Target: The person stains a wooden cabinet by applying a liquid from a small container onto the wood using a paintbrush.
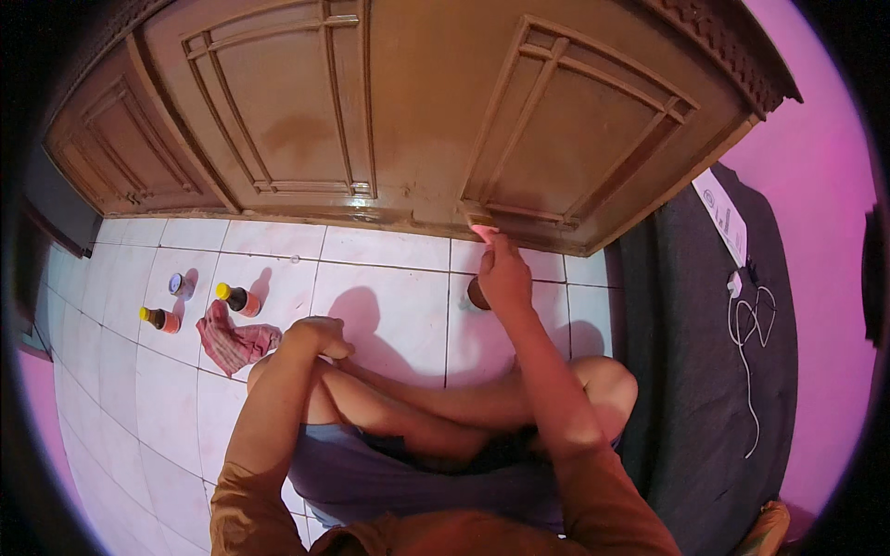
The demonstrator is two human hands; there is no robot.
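Observation:
My right hand (505, 271) grips a paintbrush (483, 232) by its pink handle. The bristles touch the lower edge of a brown wooden cabinet (422, 139), below its right panel. Just left of that hand a dark brown round container (477, 294) stands on the floor, partly hidden by the hand. My left hand (321, 336) rests at my left knee with its fingers curled in, and nothing shows in it. Nearest to it lies a crumpled red-and-white cloth (236, 341).
Two dark bottles with yellow caps, a nearer bottle (159, 320) and another bottle (238, 299), stand on the white tiled floor (385, 250) beside a small tin (182, 285). On the right, a dark mat (691, 371) holds a white box (720, 215) and a white cable (749, 371).

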